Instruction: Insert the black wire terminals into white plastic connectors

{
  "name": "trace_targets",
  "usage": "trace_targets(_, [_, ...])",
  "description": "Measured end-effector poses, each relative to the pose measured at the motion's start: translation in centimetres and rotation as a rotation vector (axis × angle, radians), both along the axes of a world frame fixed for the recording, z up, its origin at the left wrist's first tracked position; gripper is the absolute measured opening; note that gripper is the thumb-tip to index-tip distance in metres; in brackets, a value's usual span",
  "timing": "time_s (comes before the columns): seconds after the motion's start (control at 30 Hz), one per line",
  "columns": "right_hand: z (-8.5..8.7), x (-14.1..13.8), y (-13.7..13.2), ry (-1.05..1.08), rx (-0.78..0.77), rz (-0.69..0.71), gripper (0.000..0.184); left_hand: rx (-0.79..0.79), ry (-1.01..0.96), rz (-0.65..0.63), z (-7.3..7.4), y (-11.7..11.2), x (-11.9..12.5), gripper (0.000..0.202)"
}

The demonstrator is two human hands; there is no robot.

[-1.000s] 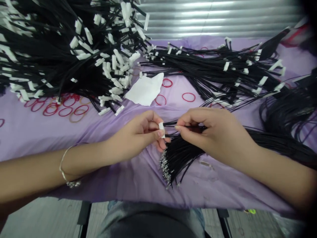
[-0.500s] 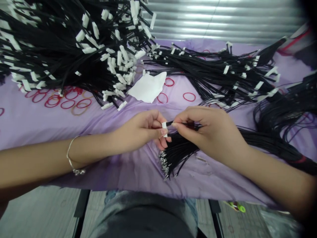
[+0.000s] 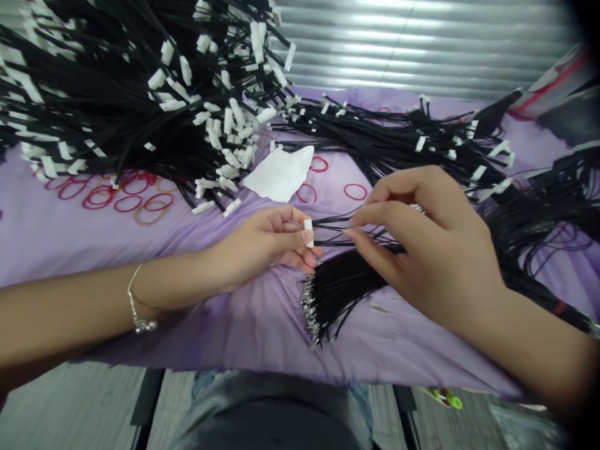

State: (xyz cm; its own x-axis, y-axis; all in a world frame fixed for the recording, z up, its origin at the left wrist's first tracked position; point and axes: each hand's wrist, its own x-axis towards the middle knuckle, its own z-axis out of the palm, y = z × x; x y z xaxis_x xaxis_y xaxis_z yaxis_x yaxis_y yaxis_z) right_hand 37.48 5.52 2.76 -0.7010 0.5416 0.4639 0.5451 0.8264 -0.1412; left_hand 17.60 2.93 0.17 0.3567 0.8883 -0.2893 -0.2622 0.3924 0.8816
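A small white plastic connector point(image 3: 308, 225) is pinched between the thumb and fingers of my left hand point(image 3: 274, 240). Thin black wires point(image 3: 330, 220) run out of its right side toward my right hand point(image 3: 431, 250). That hand hovers over these wires with thumb and forefinger a little apart, and nothing shows gripped between the tips. Below both hands lies a thick bundle of black wires point(image 3: 349, 281), its bare metal terminals point(image 3: 310, 309) fanned at the left end.
Black cables with white connectors point(image 3: 117, 106) are heaped at the back left. More cables point(image 3: 375, 134) lie at the back right. Red rubber bands point(image 3: 127, 204) and a white scrap point(image 3: 280, 175) rest on the purple cloth point(image 3: 197, 231). A slatted blind point(image 3: 398, 47) stands behind.
My right hand has drawn back to the right and its thumb and forefinger have parted. Several wires now show spread from the connector, which my left hand still holds.
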Motion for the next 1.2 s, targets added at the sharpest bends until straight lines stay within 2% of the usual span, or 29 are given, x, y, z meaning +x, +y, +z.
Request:
trace_targets(0.13, [-0.5,0.1,0.3,-0.233,-0.203,0.178,0.016,0.025,-0.043,0.05,0.0,0.0,0.0,0.008])
trace_targets(0.27, [-1.3,0.3,0.7,-0.286,-0.278,0.142,0.015,0.02,-0.003,0.062,-0.1,-0.2,0.1,0.006])
trace_targets(0.43, [-0.8,0.6,0.5,-0.254,-0.378,0.121,0.014,0.12,0.049,0.039,-0.4,0.0,0.0,0.008])
trace_targets(0.5, [-0.4,0.8,0.4,-0.25,-0.363,0.118,0.013,0.2,0.096,0.032,-0.5,0.3,0.0,0.009])
trace_targets(0.63, [0.0,1.1,0.2,-0.263,-0.212,0.069,0.011,0.272,0.2,0.026,-0.4,0.8,0.0,0.008])
trace_targets(0.73, [-0.1,1.1,0.1,-0.33,-0.257,0.151,0.014,0.28,0.236,0.025,-0.2,1.0,0.0,0.009])
trace_targets(0.83, [-0.5,0.7,0.1,-0.281,-0.364,0.203,0.015,0.277,0.25,0.028,-0.1,1.1,0.0,0.008])
trace_targets(1.0, [-0.8,0.0,0.5,-0.087,-0.548,0.12,0.016,0.257,0.213,-0.007,-0.3,1.0,-0.1,0.006])
trace_targets(1.2, [0.2,-0.7,0.6,0.046,-0.711,0.0,0.012,0.231,0.139,-0.013,-0.4,0.9,-0.1,0.009])
